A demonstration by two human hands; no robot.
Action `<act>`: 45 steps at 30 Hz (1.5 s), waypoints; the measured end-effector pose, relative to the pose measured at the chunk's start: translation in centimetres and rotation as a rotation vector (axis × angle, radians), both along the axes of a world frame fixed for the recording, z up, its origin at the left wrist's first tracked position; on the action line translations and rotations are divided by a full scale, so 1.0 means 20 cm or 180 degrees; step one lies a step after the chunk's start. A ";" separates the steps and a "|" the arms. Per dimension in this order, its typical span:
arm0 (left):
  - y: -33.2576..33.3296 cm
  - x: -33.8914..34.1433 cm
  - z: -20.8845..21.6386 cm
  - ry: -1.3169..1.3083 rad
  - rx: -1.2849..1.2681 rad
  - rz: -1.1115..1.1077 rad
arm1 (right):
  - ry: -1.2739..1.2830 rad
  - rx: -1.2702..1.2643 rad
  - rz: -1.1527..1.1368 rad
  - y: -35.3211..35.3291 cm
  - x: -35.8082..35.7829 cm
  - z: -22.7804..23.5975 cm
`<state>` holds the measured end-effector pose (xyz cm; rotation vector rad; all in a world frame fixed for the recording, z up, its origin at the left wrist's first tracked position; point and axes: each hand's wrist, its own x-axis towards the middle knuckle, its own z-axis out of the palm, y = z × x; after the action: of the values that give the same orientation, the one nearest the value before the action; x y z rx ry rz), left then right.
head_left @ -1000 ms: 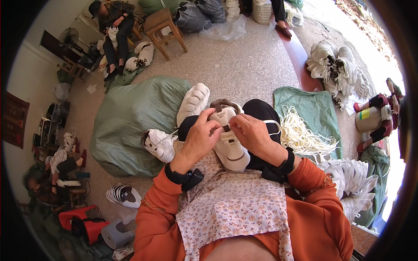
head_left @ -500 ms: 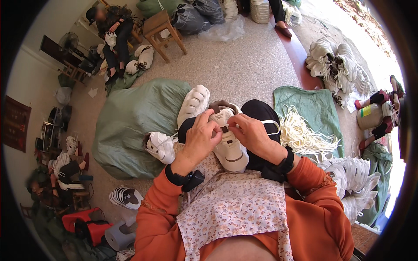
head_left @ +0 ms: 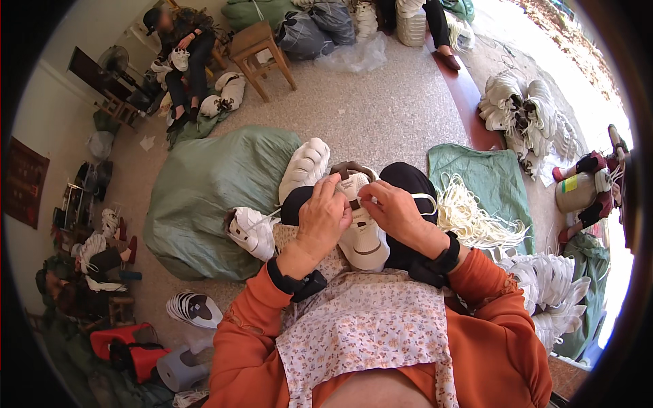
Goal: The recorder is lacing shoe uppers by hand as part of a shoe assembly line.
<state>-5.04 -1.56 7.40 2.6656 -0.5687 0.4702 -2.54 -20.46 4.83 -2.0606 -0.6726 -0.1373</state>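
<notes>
One white shoe [head_left: 365,245] is propped between the knees [head_left: 411,178], toe toward the body. Left hand [head_left: 323,216] and right hand [head_left: 393,206] are set just apart over its lacing area, fingertips bent inward; whether anything is pinched can't be told. White lace [head_left: 430,198] is looped beside the right hand. Risk, as judged: shoe could be tipped if the knees are shifted; loop could be snagged or pulled uneven if left slack. Containers: green sack [head_left: 211,204] bulging, contents hidden; dark bags [head_left: 306,35] filled, contents not seen; plastic jug [head_left: 575,197], contents unclear. Loose laces [head_left: 479,217] are heaped on green sheeting [head_left: 476,160].
</notes>
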 end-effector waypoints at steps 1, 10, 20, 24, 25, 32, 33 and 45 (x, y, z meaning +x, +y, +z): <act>0.00 0.00 0.01 -0.0095 0.0004 -0.0015 | 0.0067 0.0019 0.0028 0.00 0.00 0.01; 0.25 -0.12 0.19 -0.0711 0.0333 0.0640 | 0.0671 -0.0002 0.0249 -0.09 0.06 0.21; 1.09 -0.57 0.33 -0.0771 0.1064 0.3013 | 0.0711 0.0590 0.0059 -0.17 0.13 0.27; 1.09 -0.60 0.22 -0.0310 0.0960 0.3170 | 0.1248 0.0221 -0.0035 -0.28 0.11 0.18; 1.05 -0.59 0.19 -0.0228 0.0629 0.2859 | 0.1404 0.0131 0.0061 -0.29 0.10 0.15; 0.47 -0.32 0.04 0.0425 -0.0887 0.0852 | 0.3931 0.1604 0.0091 -0.23 0.11 0.06; 0.39 -0.29 0.04 0.0346 -0.0888 0.0608 | 0.4005 0.1525 0.0088 -0.20 0.13 0.06; 0.13 -0.04 -0.05 0.0575 -0.1087 -0.0174 | 0.3512 0.2307 0.0162 -0.14 0.21 -0.04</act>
<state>-5.81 1.08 6.47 2.3299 -0.4593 0.2778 1.63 -23.17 4.03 -1.1361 0.0461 0.6555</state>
